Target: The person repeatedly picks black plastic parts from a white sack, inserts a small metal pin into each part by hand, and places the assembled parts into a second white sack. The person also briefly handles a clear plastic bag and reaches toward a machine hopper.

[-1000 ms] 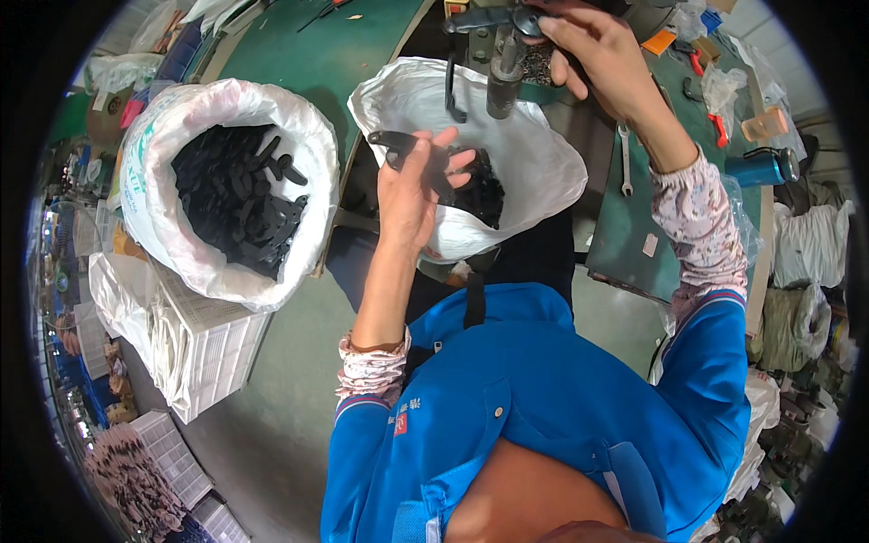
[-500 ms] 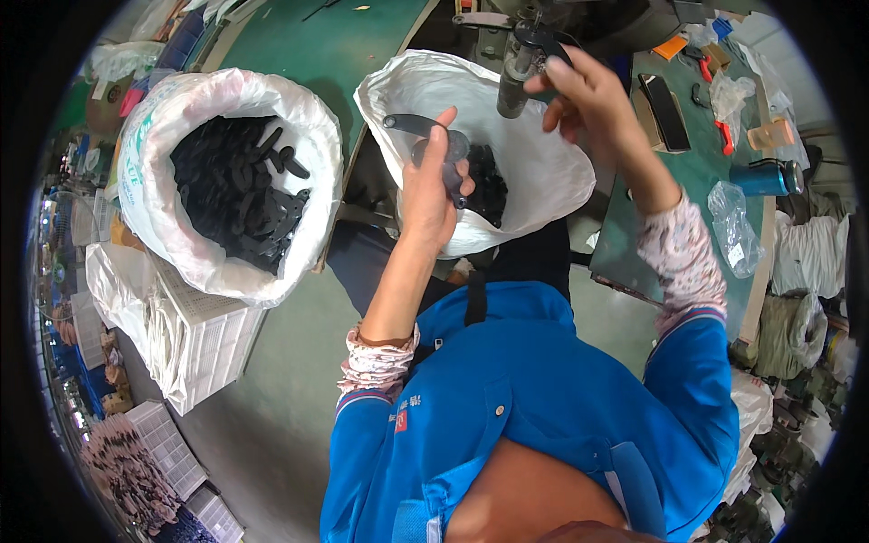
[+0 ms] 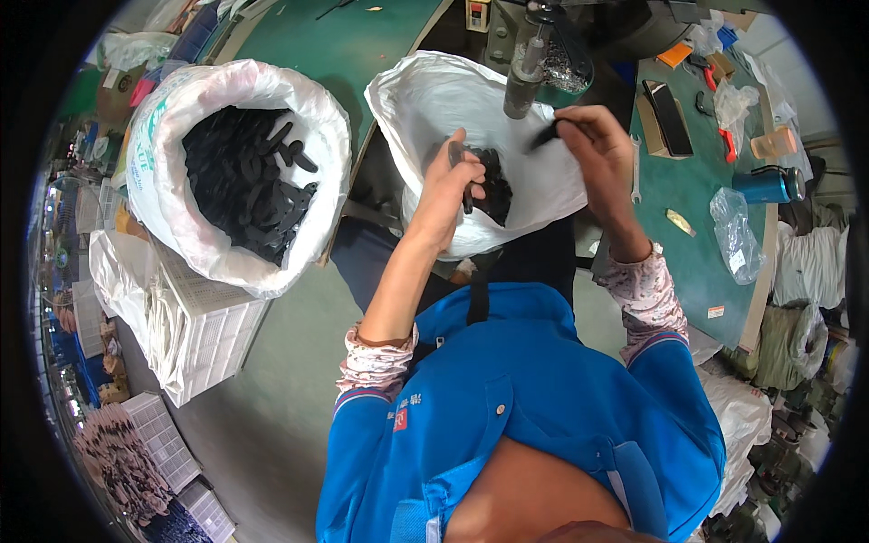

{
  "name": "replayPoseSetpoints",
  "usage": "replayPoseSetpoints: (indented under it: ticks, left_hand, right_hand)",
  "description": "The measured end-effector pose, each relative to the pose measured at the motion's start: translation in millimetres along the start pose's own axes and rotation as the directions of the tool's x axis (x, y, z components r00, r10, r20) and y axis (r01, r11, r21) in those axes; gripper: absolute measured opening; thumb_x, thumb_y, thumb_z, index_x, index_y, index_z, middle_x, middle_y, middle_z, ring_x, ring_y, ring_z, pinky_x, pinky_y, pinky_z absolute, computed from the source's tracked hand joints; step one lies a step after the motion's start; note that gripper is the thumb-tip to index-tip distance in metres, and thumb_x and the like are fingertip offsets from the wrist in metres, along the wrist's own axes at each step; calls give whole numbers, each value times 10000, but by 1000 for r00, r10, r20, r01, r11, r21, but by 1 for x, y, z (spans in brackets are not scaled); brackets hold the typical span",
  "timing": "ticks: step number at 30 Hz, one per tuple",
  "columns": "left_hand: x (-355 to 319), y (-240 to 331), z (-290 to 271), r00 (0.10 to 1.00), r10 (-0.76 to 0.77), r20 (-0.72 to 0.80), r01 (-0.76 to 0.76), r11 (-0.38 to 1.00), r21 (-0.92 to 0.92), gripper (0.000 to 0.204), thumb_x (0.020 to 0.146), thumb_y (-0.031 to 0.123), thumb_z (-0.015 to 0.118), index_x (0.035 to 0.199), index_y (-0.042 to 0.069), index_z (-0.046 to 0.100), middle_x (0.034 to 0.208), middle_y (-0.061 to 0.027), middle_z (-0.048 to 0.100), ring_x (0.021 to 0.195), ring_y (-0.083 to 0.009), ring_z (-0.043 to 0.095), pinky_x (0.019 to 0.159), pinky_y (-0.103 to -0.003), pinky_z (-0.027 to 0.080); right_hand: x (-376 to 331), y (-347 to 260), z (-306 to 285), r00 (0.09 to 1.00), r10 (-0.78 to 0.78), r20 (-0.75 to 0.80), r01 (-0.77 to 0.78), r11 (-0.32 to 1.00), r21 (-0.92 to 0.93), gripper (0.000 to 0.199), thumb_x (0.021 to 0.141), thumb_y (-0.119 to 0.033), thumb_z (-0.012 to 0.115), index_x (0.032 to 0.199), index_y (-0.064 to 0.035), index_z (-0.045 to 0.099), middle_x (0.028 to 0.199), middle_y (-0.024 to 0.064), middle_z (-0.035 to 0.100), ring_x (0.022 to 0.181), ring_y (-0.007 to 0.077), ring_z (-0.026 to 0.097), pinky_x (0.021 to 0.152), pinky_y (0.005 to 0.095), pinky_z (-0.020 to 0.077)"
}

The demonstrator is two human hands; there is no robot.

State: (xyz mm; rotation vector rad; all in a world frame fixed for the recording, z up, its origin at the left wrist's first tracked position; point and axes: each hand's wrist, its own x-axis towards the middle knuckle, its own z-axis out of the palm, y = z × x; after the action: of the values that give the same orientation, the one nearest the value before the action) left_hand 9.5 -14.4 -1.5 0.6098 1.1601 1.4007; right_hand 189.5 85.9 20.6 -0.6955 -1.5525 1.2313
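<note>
Over the middle white sack (image 3: 398, 95), my left hand (image 3: 441, 201) is closed around a dark curved handle-like piece (image 3: 457, 163). Black pieces (image 3: 494, 190) lie in the sack below that hand. On the sack's right side, my right hand (image 3: 602, 149) pinches a black piece (image 3: 545, 136), smeared by motion, so its full shape is unclear. Between and beyond my hands stands the grey metal cylinder of a machine (image 3: 523, 86). A second white sack (image 3: 312, 113) at the left holds many black elongated pieces (image 3: 240, 176).
Metal shavings (image 3: 566, 71) sit behind the machine cylinder. The green bench on the right carries a phone (image 3: 668, 113), a wrench (image 3: 635, 172), a blue flask (image 3: 762, 185) and a clear plastic bag (image 3: 735, 235). A white crate (image 3: 213, 339) stands under the left sack.
My right hand has come down and nearer from the machine cylinder with a black piece. My left hand has turned and lowered slightly into the middle sack, still gripping a handle-like piece.
</note>
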Motion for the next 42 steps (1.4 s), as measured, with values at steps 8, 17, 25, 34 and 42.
replayPoseSetpoints:
  ticks: [8, 17, 25, 34, 42]
  left_hand:
    - [11, -30, 0, 969, 244, 43, -242, 898, 366, 638, 846, -45, 586, 1429, -17, 328, 964, -17, 506, 840, -96, 513, 757, -232, 471]
    - [-4, -16, 25, 911, 405, 82, -352, 658, 665, 595, 756, -36, 697, 1319, 28, 515, 965, -88, 551, 880, -170, 554, 793, -271, 454]
    - [-5, -12, 27, 974, 207, 95, -208, 978, 6, 472, 843, 8, 645, 1295, -14, 511, 1018, -42, 611, 932, -123, 573, 784, -270, 474]
    - [-6, -14, 19, 968, 228, 106, -211, 966, -148, 341, 926, 145, 591, 1241, 22, 553, 1030, -41, 627, 914, -109, 580, 800, -270, 490]
    - [-7, -13, 13, 976, 197, 97, -189, 979, -80, 291, 929, 151, 583, 1189, 21, 584, 953, -43, 650, 835, -109, 594, 761, -266, 491]
  right_hand:
    - [-31, -7, 6, 964, 243, 110, -241, 970, -30, 247, 984, -207, 499, 1142, -21, 539, 912, 118, 652, 724, 122, 613, 638, 236, 474]
    - [-37, 5, 26, 977, 68, 201, 16, 922, -388, 268, 950, -138, 526, 1187, -36, 602, 1018, 105, 623, 936, 186, 588, 821, 291, 453]
    - [-12, -7, 12, 943, 208, 261, -135, 953, -271, 251, 908, -112, 594, 1142, -25, 623, 861, 71, 667, 709, 100, 596, 633, 234, 472]
    - [41, -42, -1, 975, 195, 105, -200, 979, 48, 295, 897, -133, 609, 1168, -19, 613, 813, 44, 636, 662, 78, 567, 592, 199, 455]
    - [114, -88, 8, 937, 333, 100, -314, 934, -171, 207, 937, -160, 543, 956, 34, 614, 599, 74, 584, 357, 79, 417, 333, 222, 301]
